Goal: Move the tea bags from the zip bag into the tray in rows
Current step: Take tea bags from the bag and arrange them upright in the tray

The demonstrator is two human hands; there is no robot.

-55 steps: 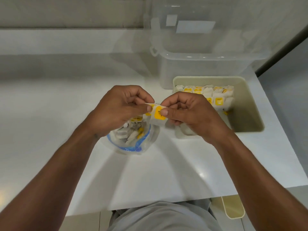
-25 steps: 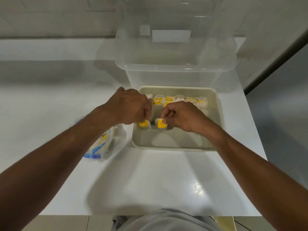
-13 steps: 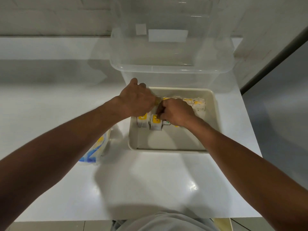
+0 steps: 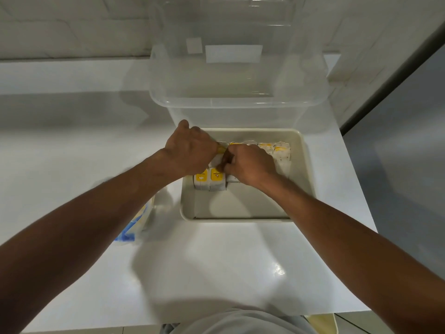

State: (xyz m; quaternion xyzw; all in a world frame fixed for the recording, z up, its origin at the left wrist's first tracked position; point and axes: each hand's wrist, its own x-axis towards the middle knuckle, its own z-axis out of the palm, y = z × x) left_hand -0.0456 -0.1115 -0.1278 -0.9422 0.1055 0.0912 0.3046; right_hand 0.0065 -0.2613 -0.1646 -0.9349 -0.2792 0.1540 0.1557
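Tea bags (image 4: 277,150) with yellow labels stand in a row along the far wall of the beige tray (image 4: 240,220), mid-frame; two more stand side by side nearer, at the tray's left. Both hands are down among them. The right hand (image 4: 250,165) has its fingers curled and pinches one of the tea bags. The left hand (image 4: 190,150) curls just beside it, fingertips hidden, so its grasp cannot be told. The zip bag (image 4: 139,220) lies blurred at lower left, partly behind the left forearm. A clear plastic bin (image 4: 236,104) stands behind the tray on the white table (image 4: 216,261).
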